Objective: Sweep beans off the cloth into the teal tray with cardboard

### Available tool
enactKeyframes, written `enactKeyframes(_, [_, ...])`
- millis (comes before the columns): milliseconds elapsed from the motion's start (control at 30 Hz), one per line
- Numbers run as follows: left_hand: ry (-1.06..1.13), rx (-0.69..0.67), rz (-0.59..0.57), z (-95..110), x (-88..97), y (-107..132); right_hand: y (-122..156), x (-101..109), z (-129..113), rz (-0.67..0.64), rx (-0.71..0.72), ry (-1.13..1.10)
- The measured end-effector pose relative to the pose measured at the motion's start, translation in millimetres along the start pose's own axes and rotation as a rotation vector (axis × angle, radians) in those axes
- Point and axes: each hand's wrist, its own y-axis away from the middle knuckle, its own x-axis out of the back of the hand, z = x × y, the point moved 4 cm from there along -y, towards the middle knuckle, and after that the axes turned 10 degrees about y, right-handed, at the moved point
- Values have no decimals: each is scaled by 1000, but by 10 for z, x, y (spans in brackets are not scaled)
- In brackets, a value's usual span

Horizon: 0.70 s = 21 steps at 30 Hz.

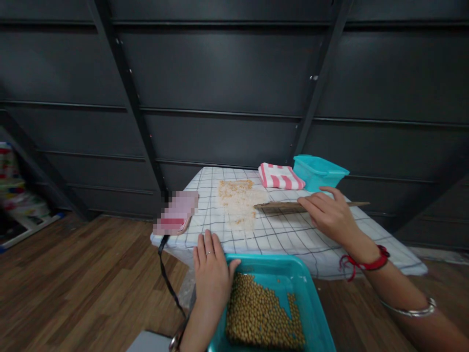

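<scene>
"Where was the flat wooden strip (280,207)?"

"In the right grip (330,215), pinched between thumb and fingers, above the cloth-covered counter (289,239). Its left end was beside some yellowish crumbs (234,188)."

"And the left grip (212,276)?"

"Released, fingers straight on the counter's near edge, thumb at the rim of a teal tub (318,308) holding round beans (260,313)."

"Farther back?"

"A striped towel (280,177), just beside a turquoise bin (315,173)."

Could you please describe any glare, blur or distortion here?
In the head view, a pale sheen marks the dark grey panelled wall; its dark metal beams splay outward toward the top; the pink rectangular object is pixelated; colourful packages at far left look smeared; the small round tan beans are distinguishable.
</scene>
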Motion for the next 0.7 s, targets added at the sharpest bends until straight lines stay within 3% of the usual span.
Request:
enactKeyframes(500, [-60, -21, 37, 31, 23, -8, 9, 206, 15, 23, 6, -94])
enactKeyframes(700, [-54, -28, 43, 33, 13, -6, -31, 53, 20, 26, -26, -15])
